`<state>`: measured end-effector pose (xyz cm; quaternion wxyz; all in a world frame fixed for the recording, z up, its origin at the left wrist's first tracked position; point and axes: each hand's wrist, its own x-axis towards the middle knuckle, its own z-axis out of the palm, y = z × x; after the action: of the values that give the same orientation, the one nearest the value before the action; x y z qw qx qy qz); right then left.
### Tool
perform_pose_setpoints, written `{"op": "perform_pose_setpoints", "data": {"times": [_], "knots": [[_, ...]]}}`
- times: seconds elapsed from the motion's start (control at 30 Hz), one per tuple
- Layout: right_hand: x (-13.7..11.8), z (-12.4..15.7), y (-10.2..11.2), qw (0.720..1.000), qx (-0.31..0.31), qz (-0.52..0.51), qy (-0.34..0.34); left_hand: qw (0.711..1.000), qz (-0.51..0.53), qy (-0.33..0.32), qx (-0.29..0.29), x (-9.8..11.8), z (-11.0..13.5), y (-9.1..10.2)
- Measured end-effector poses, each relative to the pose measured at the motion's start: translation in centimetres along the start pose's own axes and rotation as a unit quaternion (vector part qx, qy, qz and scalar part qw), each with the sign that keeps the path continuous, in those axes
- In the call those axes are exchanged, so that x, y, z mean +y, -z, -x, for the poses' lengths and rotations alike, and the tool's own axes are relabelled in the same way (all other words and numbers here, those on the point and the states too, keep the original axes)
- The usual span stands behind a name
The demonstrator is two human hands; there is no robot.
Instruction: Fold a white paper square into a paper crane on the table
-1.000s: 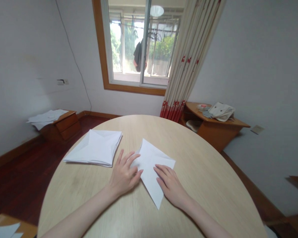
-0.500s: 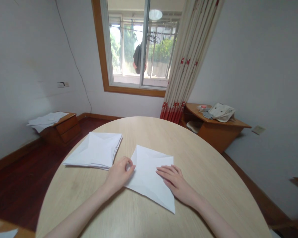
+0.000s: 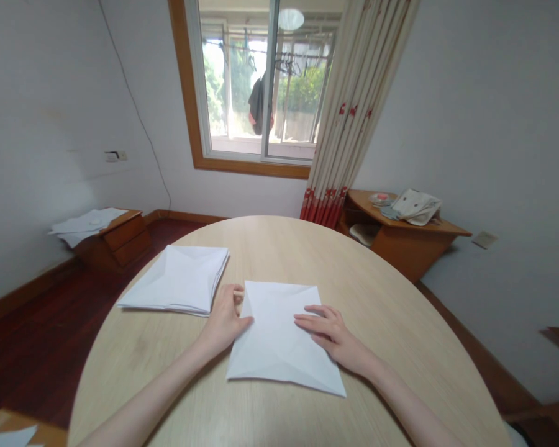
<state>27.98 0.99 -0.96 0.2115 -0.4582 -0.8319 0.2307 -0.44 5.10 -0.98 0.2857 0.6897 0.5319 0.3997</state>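
Observation:
A creased sheet of white paper [image 3: 279, 347] lies on the round wooden table in front of me, its near edge slightly slanted. At its left edge is my left hand [image 3: 224, 318], thumb tip on the paper and fingers curled beside the edge, with a gap between thumb and fingers. My right hand [image 3: 331, 332] rests flat on the right half of the sheet, fingers stretched out. To the left of the sheet sits a stack of folded white papers [image 3: 179, 279], close to my left hand but apart from it.
The pale round table [image 3: 377, 298] fills the foreground. Beyond it stand a small drawer cabinet [image 3: 128, 239] with papers on top at left, and a corner desk [image 3: 407, 248] with a cloth bag [image 3: 417, 207] at right. A curtain [image 3: 349, 124] hangs by the window.
The sheet has turned on the table, so its sides lie straighter to me. My left thumb and fingers have moved apart. My right hand has stayed on the paper.

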Motion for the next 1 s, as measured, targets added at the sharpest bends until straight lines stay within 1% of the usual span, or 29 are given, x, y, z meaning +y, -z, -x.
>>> {"op": "perform_pose_setpoints", "data": {"times": [0.1, 0.2, 0.33, 0.43, 0.53, 0.63, 0.77, 0.87, 1.0], "knots": [[0.8, -0.1, -0.3, 0.999, 0.033, 0.009, 0.0, 0.998, 0.063, -0.012, -0.002, -0.9, -0.1, -0.4], [1.7, -0.1, -0.3, 0.997, 0.068, 0.024, 0.002, 0.992, 0.127, -0.006, -0.02, -1.9, -0.3, -0.7], [2.9, -0.2, -0.2, 0.993, 0.115, 0.04, -0.004, 0.984, 0.171, -0.003, -0.045, -2.8, -0.5, -1.0], [3.6, -0.3, -0.4, 0.987, 0.157, 0.036, -0.026, 0.979, 0.194, -0.008, -0.059, -3.2, -0.5, -1.3], [4.4, -0.4, -0.9, 0.979, 0.19, 0.01, -0.068, 0.978, 0.193, -0.013, -0.074, -3.5, -0.6, -1.4], [5.1, -0.5, -1.2, 0.976, 0.193, -0.025, -0.096, 0.985, 0.154, -0.038, -0.067, -3.7, -0.6, -1.3], [5.0, -0.6, -1.1, 0.977, 0.178, -0.068, -0.091, 0.993, 0.094, -0.07, -0.027, -3.6, -0.5, -1.1], [4.6, -0.7, -0.9, 0.975, 0.186, -0.091, -0.081, 0.993, 0.101, -0.062, -0.02, -3.2, -0.4, -1.1], [4.2, -0.6, -0.8, 0.967, 0.21, -0.116, -0.085, 0.991, 0.12, -0.056, -0.026, -2.2, -0.2, -0.9]]}}
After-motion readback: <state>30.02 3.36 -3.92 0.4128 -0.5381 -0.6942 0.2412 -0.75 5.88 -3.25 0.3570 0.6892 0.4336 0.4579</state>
